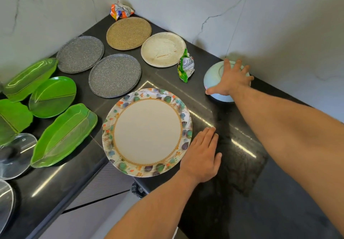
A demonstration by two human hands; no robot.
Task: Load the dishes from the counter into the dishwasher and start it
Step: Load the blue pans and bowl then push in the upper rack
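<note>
Black counter (242,164): right hand (230,82) fingers (227,65) spread atop upturned bowl (212,76); left hand (202,156) flat beside floral plate (147,132).

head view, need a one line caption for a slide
A person's right hand spreads over a pale blue bowl, left hand flat on the black counter beside a floral-rimmed round plate.

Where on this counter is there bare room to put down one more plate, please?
Bare counter lies right of the left hand, and a smaller patch between floral plate, green wrapper and pale bowl. The left side is crowded with green leaf dishes and grey plates.
</note>
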